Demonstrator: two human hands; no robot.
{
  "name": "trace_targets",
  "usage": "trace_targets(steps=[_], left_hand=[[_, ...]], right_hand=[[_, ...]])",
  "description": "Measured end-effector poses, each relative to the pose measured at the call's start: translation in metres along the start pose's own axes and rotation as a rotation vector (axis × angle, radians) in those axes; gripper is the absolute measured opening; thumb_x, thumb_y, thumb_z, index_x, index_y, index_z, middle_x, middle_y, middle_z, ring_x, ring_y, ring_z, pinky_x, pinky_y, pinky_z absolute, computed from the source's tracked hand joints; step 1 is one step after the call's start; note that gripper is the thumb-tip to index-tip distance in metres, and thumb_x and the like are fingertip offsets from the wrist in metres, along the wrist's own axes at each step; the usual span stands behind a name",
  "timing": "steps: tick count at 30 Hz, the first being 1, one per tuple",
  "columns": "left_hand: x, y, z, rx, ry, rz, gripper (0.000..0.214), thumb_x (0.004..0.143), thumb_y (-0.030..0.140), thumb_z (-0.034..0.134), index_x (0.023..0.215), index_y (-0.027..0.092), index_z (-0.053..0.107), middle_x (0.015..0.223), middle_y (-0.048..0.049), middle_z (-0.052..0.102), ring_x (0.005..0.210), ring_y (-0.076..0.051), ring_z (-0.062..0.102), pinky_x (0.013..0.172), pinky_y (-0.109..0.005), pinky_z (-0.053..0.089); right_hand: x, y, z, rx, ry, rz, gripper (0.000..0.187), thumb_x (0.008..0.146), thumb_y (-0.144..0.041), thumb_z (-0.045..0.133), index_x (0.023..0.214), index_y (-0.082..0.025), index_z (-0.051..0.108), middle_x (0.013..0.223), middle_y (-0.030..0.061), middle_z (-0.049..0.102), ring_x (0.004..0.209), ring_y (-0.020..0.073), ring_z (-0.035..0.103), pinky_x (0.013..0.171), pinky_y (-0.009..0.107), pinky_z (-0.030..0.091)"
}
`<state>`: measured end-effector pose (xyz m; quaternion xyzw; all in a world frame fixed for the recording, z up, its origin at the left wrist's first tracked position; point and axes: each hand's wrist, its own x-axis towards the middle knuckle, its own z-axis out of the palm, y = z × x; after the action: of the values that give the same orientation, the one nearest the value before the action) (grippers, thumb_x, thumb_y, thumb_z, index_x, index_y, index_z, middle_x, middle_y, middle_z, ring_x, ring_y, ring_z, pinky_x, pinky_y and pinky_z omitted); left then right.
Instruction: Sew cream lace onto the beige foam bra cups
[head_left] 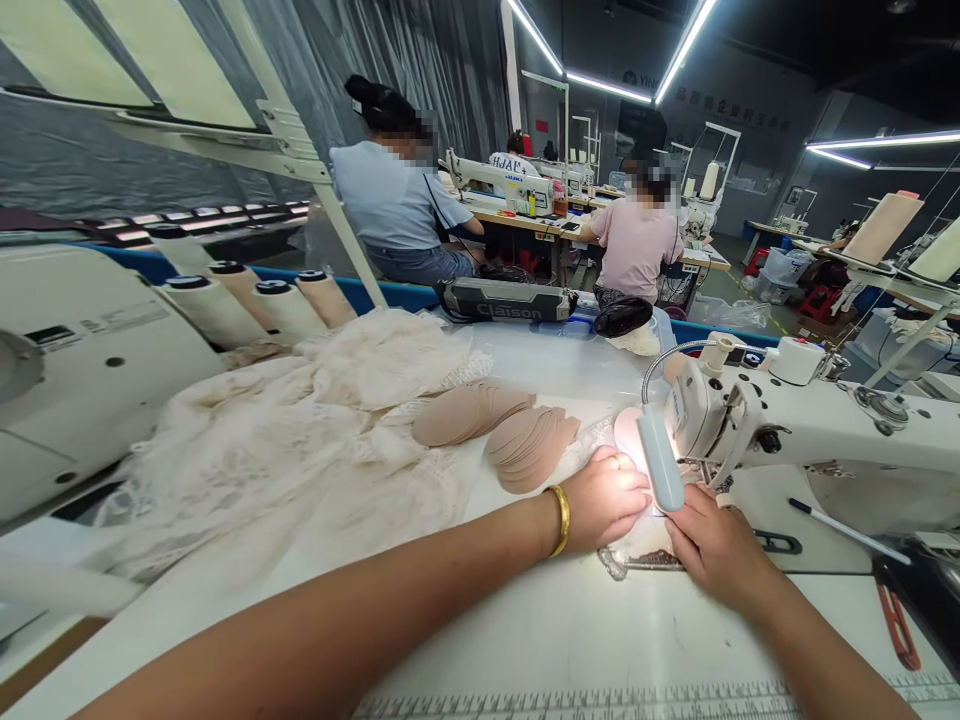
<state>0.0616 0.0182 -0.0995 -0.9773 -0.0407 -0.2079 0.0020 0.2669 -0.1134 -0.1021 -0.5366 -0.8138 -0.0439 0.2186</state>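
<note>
My left hand (609, 500), with a gold bangle at the wrist, has its fingers together on a pale piece of fabric (641, 535) beside the sewing machine's needle area. From the other side my right hand (712, 545) grips the same fabric, thumb toward me. The white sewing machine (750, 415) stands just beyond my right hand. A grey lamp (660, 460) on a bendable neck lights the work and hides the needle and some fingertips. Two fanned stacks of beige oval pieces (529, 450) lie left of my left hand.
Cream lace fabric (300, 430) is heaped on the left, near thread cones (217, 310). A pen (851, 530) and a red-handled tool (896, 625) lie at right. A measuring tape (585, 703) runs along the front edge. Co-workers (405, 210) sit beyond the table.
</note>
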Motion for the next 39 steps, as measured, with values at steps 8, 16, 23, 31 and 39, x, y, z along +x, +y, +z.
trace_targets(steps=[8, 16, 23, 31, 39], left_hand=[[0.001, -0.003, 0.001, -0.060, 0.064, 0.003, 0.017, 0.095, 0.020, 0.054, 0.085, 0.020, 0.067, 0.093, -0.0038, 0.072, 0.090, -0.022, 0.058, 0.091, -0.041, 0.033], [0.010, -0.003, 0.007, 0.011, 0.038, -0.095, 0.012, 0.089, 0.023, 0.061, 0.078, 0.019, 0.065, 0.092, -0.0063, 0.069, 0.091, -0.026, 0.057, 0.088, -0.045, 0.035], [0.008, 0.001, -0.003, -0.019, -0.003, -0.250, 0.016, 0.078, 0.009, 0.060, 0.092, 0.015, 0.061, 0.083, -0.0078, 0.067, 0.076, -0.024, 0.061, 0.077, -0.040, 0.044], [-0.058, 0.119, -0.037, -1.305, 0.065, -0.656, 0.039, 0.088, 0.050, 0.071, 0.116, 0.023, 0.067, 0.104, -0.0093, 0.075, 0.094, -0.024, 0.071, 0.086, -0.036, 0.053], [-0.045, 0.122, -0.051, -1.953, 0.850, -1.176, 0.050, 0.064, 0.033, 0.093, 0.105, 0.015, 0.071, 0.104, -0.0111, 0.077, 0.094, -0.028, 0.072, 0.084, -0.035, 0.057]], right_hand=[[0.000, 0.000, -0.001, -0.013, -0.004, 0.002, 0.021, 0.100, -0.014, 0.043, 0.106, -0.023, 0.061, 0.087, 0.0054, 0.060, 0.079, 0.0214, 0.055, 0.057, 0.029, 0.036], [-0.004, 0.004, 0.006, -0.017, 0.033, -0.001, 0.025, 0.101, -0.015, 0.040, 0.109, -0.022, 0.062, 0.092, 0.0074, 0.063, 0.081, 0.0224, 0.060, 0.060, 0.030, 0.041], [-0.005, -0.009, 0.015, 0.444, 0.086, 0.245, 0.022, 0.104, -0.034, 0.044, 0.105, -0.025, 0.064, 0.083, 0.0043, 0.066, 0.076, 0.0227, 0.062, 0.067, 0.034, 0.047], [0.015, -0.080, 0.013, 1.358, 0.187, 0.741, 0.060, 0.083, -0.048, 0.075, 0.131, -0.024, 0.049, 0.066, -0.0069, 0.059, 0.062, 0.0163, 0.056, 0.063, 0.028, 0.045], [-0.023, -0.141, 0.018, 1.388, 0.336, 0.776, 0.083, 0.083, -0.054, 0.077, 0.150, -0.031, 0.034, 0.079, -0.0038, 0.063, 0.070, 0.0184, 0.061, 0.072, 0.032, 0.051]])
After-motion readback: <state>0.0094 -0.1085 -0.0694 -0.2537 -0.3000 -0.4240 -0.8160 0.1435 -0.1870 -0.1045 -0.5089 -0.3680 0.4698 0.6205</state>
